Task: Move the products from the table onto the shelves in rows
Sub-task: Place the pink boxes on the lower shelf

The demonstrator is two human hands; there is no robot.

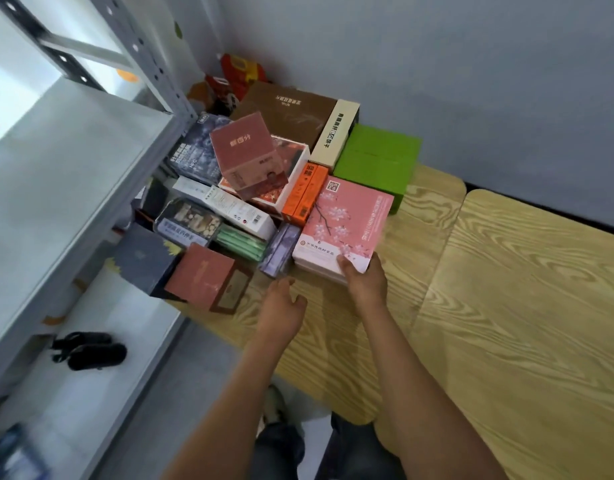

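Observation:
A heap of product boxes covers the left end of the wooden table (pixel 506 306). My right hand (pixel 362 282) grips the near corner of a flat pink box with blossom print (pixel 343 223), thumb on top. Just left of it, my left hand (pixel 281 310) hovers over the table with loosely spread fingers and holds nothing. It is close to a small purple box (pixel 281 249) and a dark red box (pixel 208 277) at the table's near-left corner. A red cube box (pixel 246 154) sits tilted on top of the pile. The grey metal shelf (pixel 73 174) stands at the left.
A green box (pixel 378 161), a cream long box (pixel 336 133) and a brown flat box (pixel 285 109) lie at the back near the grey wall. Orange boxes (pixel 307 192) sit mid-pile. Black shoes (pixel 91 349) lie on the floor under the shelf. A second wooden tabletop adjoins on the right.

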